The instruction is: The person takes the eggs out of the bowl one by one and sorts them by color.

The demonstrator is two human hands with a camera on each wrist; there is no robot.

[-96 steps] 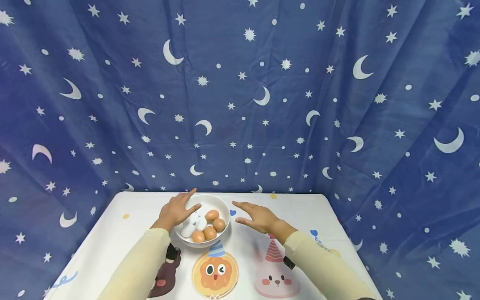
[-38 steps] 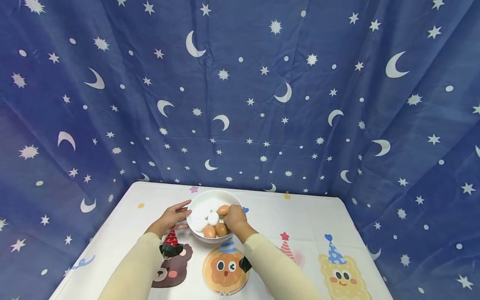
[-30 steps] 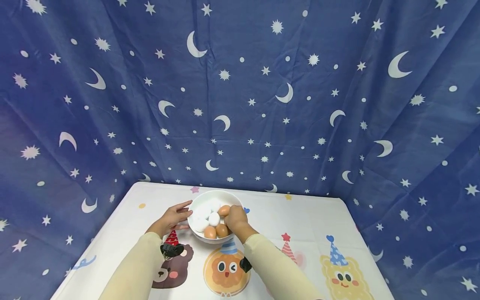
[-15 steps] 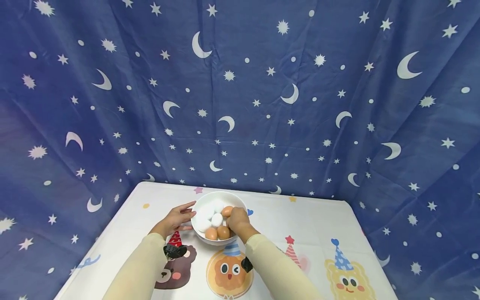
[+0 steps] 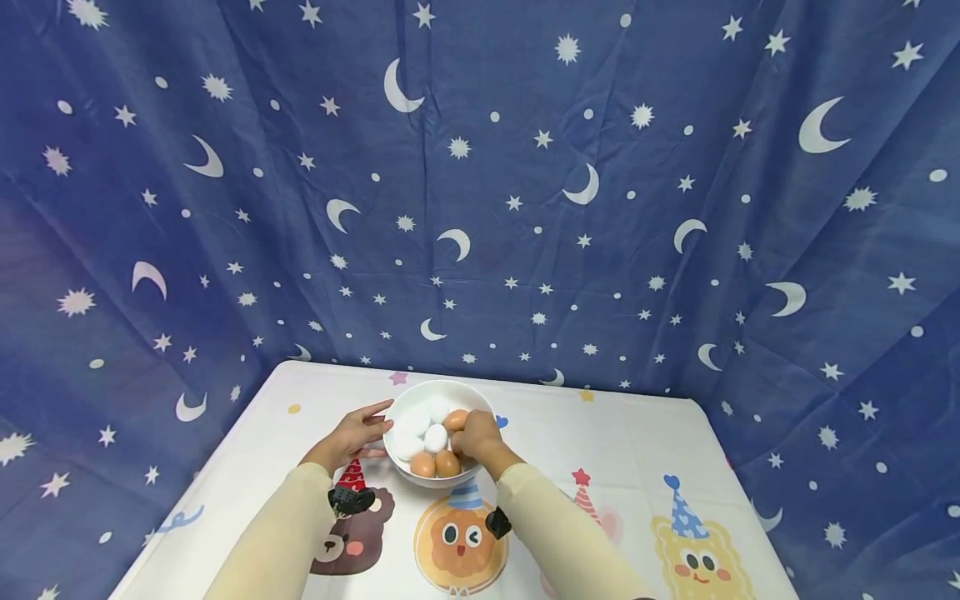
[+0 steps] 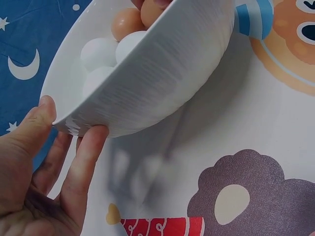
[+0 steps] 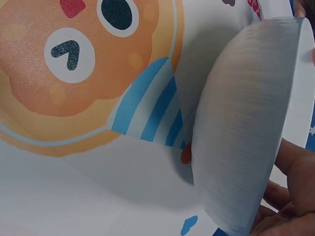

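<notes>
On the tabletop [image 5: 637,467], a bowl [image 6: 167,78] holds white eggs [image 5: 435,438] and brown eggs [image 5: 447,463]; the left hand [image 5: 356,435] pinches the bowl's rim, and the right hand [image 5: 478,435], within the bowl, grips one brown egg [image 6: 152,14].

At right, a white bowl [image 7: 241,128], outer wall toward the camera, rim running steeply downward. Behind the rim at lower right, the right hand [image 7: 298,189], fingers partly hidden. At the top right corner, a sliver of the left hand [image 7: 299,9] by the rim. Left of the bowl, a white counter [image 7: 98,182], printed with an orange face [image 7: 74,98], blue-striped hat [image 7: 152,108] and small blue shape [image 7: 189,225].
</notes>
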